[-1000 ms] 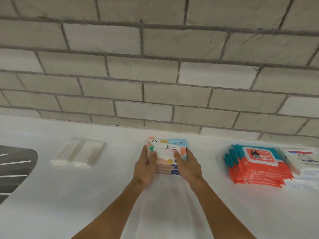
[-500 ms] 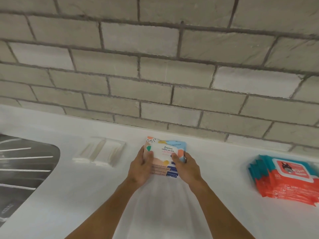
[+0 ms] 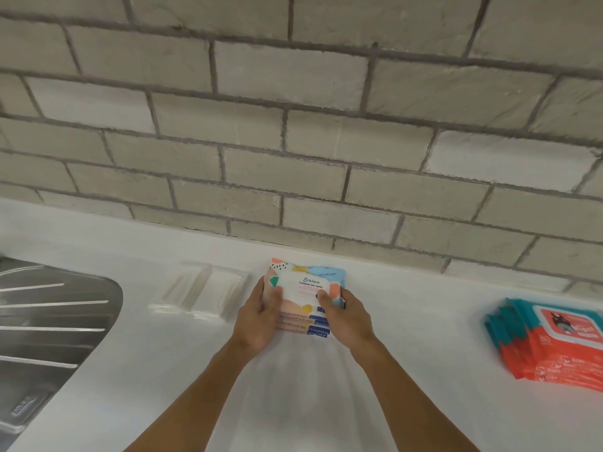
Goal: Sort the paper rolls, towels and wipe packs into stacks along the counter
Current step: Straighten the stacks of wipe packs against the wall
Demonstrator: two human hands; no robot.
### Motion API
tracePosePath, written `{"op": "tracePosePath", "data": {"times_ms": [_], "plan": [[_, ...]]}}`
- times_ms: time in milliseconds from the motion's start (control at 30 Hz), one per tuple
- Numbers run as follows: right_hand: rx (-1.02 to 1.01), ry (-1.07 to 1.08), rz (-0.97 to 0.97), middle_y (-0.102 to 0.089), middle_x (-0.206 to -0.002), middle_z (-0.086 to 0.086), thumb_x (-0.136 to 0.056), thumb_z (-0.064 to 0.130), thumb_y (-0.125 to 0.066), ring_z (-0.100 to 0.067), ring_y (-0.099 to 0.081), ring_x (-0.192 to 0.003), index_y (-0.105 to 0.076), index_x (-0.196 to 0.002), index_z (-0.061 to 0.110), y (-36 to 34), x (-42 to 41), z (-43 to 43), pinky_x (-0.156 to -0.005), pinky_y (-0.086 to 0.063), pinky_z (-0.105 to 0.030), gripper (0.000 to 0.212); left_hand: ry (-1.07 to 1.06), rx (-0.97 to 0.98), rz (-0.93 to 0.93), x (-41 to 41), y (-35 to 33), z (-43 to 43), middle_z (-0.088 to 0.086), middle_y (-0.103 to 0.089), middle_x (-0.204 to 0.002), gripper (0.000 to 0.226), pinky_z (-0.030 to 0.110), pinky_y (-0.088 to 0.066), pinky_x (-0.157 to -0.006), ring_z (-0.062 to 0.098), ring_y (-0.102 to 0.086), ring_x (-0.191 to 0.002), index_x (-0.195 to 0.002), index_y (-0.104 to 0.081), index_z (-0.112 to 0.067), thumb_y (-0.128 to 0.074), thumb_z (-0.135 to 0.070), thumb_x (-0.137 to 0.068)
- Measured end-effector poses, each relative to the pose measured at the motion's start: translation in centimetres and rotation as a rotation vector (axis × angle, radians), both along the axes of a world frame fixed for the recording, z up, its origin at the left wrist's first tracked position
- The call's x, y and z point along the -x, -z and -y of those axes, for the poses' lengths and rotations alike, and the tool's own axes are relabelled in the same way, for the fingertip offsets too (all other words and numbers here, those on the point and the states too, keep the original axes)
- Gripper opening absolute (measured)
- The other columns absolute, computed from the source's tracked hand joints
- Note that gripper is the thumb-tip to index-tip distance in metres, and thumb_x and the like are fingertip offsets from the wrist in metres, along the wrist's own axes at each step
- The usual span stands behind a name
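A stack of pastel wipe packs (image 3: 305,288) sits at the back edge of the white surface (image 3: 424,321), close to the grey brick wall (image 3: 293,141). The top pack's white label reads "Stalove CLEANING WET WIPES"; the smaller print is too blurred to read. The soft, glossy packs show pink and blue front edges. The left hand (image 3: 257,318) grips the stack's left side with its thumb on top, and the right hand (image 3: 347,318) grips the right side likewise. Just left of the stack lie flat clear-wrapped white packs (image 3: 199,296). Toward the right edge, well apart, is a fanned stack of red and teal wipe packs (image 3: 561,350), marked "80". A ridged steel drainboard (image 3: 49,321) fills the left edge.
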State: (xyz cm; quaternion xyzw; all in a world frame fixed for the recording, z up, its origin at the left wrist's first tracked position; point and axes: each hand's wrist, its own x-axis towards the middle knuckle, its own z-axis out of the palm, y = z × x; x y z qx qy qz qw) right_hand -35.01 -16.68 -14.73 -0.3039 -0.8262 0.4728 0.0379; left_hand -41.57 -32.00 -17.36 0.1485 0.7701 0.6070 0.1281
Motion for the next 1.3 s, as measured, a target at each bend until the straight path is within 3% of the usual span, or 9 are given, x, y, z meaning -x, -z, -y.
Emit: {"op": "tracePosePath", "data": {"times_ms": [367, 500, 567, 733, 867, 1000, 1067, 1167, 1300], "plan": [[0.078, 0.03, -0.059, -0.067, -0.112, 0.008, -0.094, 0.054, -0.051, -0.008, -0.069, -0.076, -0.048, -0.13, 0.025, 0.4, 0.1, 0.6, -0.057, -0.053, -0.015, 0.046, -0.021, -0.003, 0.036, 0.9, 0.3, 0.4, -0.005, -0.067, -0.124, 0.038, 0.027, -0.061, -0.074, 0.013, -0.071, -0.097, -0.135, -0.046, -0.033, -0.043, -0.047, -0.099], [0.136, 0.078, -0.095, -0.055, -0.138, -0.002, -0.094, 0.054, -0.049, -0.007, -0.064, -0.081, -0.032, -0.144, 0.022, 0.0, -0.7, 1.3, -0.048, -0.048, -0.01, 0.062, -0.076, 0.021, 0.07, -0.1, -0.9, 0.4, -0.004, -0.055, -0.132, 0.057, 0.014, -0.052, -0.066, 0.011, -0.061, -0.102, -0.152, -0.028, -0.025, -0.041, -0.045, -0.101], [0.141, 0.111, -0.091, -0.043, -0.148, -0.007, -0.094, 0.057, -0.047, -0.011, -0.059, -0.095, -0.022, -0.153, 0.02, -0.1, -1.4, 1.4, -0.048, -0.046, -0.01, 0.074, -0.113, 0.044, 0.032, -1.1, -1.8, 0.6, 0.003, -0.048, -0.143, 0.065, 0.019, -0.051, -0.078, 0.015, -0.053, -0.113, -0.156, -0.02, -0.019, -0.039, -0.045, -0.1], [0.125, 0.214, -0.133, -0.042, -0.15, -0.008, -0.094, 0.059, -0.044, -0.023, -0.052, -0.128, -0.032, -0.15, 0.022, -0.7, -4.5, 1.1, -0.092, -0.054, -0.03, 0.069, -0.246, 0.099, -0.24, -3.1, -3.3, 1.3, 0.007, -0.039, -0.154, 0.054, 0.039, -0.036, -0.11, 0.026, -0.036, -0.14, -0.152, -0.033, -0.017, -0.044, -0.034, -0.102], [0.157, 0.282, -0.207, -0.056, -0.129, 0.0, -0.1, 0.048, -0.041, -0.016, -0.054, -0.111, -0.052, -0.132, 0.021, -1.1, -8.3, -0.7, -0.09, -0.043, -0.024, 0.043, -0.288, 0.029, -0.411, -5.2, -4.4, 0.3, 0.004, -0.049, -0.136, 0.037, 0.032, -0.043, -0.099, 0.023, -0.045, -0.126, -0.136, -0.049, -0.017, -0.051, -0.017, -0.099], [0.27, 0.375, -0.27, -0.063, -0.108, 0.001, -0.1, 0.046, -0.044, -0.019, -0.058, -0.093, -0.06, -0.102, 0.025, -1.1, -12.7, -3.7, -0.096, -0.048, -0.041, 0.027, -0.196, -0.095, -0.447, -8.5, -5.7, -3.2, -0.005, -0.049, -0.122, 0.025, 0.027, -0.053, -0.078, 0.022, -0.05, -0.12, -0.119, -0.053, -0.027, -0.053, -0.013, -0.098], [0.272, 0.436, -0.272, -0.065, -0.101, 0.001, -0.099, 0.049, -0.045, -0.023, -0.062, -0.094, -0.06, -0.096, 0.027, -1.1, -15.0, -5.8, -0.095, -0.049, -0.046, 0.026, -0.136, -0.128, -0.454, -10.4, -6.0, -5.6, -0.005, -0.053, -0.119, 0.024, 0.036, -0.055, -0.081, 0.022, -0.054, -0.113, -0.115, -0.054, -0.028, -0.055, -0.012, -0.097], [0.297, 0.503, -0.301, -0.065, -0.103, 0.001, -0.097, 0.053, -0.045, -0.029, -0.063, -0.104, -0.058, -0.102, 0.028, -1.5, -18.4, -9.0, -0.099, -0.049, -0.053, 0.029, -0.043, -0.125, -0.426, -13.6, -6.0, -9.6, -0.007, -0.053, -0.113, 0.028, 0.036, -0.049, -0.09, 0.017, -0.055, -0.105, -0.112, -0.058, -0.026, -0.062, -0.007, -0.092], [0.33, 0.567, -0.371, -0.061, -0.117, 0.003, -0.097, 0.052, -0.046, -0.028, -0.059, -0.113, -0.052, -0.122, 0.027, -1.9, -22.5, -13.1, -0.103, -0.047, -0.052, 0.035, 0.079, -0.077, -0.347, -17.6, -5.3, -15.0, -0.012, -0.054, -0.12, 0.03, 0.011, -0.045, -0.077, 0.012, -0.055, -0.11, -0.115, -0.056, -0.03, -0.065, -0.013, -0.091]]}}
